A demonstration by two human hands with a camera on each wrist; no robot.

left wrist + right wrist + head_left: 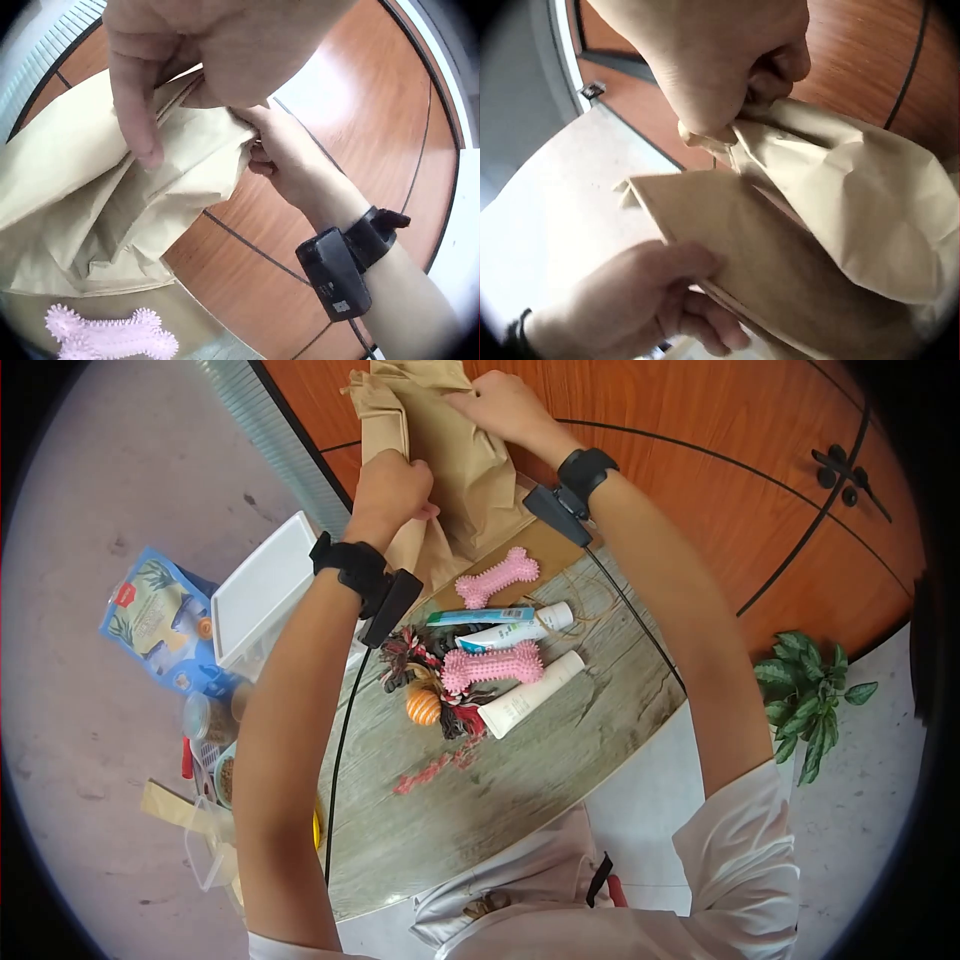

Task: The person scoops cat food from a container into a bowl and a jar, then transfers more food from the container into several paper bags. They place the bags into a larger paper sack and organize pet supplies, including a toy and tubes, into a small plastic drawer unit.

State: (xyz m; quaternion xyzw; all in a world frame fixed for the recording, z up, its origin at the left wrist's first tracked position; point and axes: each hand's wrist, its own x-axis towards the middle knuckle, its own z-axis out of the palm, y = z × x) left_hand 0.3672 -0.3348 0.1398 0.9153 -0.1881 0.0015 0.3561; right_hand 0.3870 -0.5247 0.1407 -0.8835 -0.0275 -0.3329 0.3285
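A crumpled brown paper bag (455, 455) stands at the far end of the table. My left hand (392, 490) grips the near left edge of its mouth, thumb on one face and fingers on the other in the right wrist view. On the far side, my right hand (508, 408) pinches the opposite rim, its fingers curled over the paper (832, 180). Between the hands the mouth gapes. Just below the bag lies a pink spiked bone toy (497, 578), seen too in the left wrist view as a pale pink bone (111, 334).
Nearer me lie white tubes (530, 695), a blue-and-white box (480, 617), a second pink bone (492, 667), an orange striped ball (423, 706) and a knotted rope toy (462, 720). Left stand a white-lidded container (265, 595) and a blue pouch (165, 625). A plant (812, 695) stands right.
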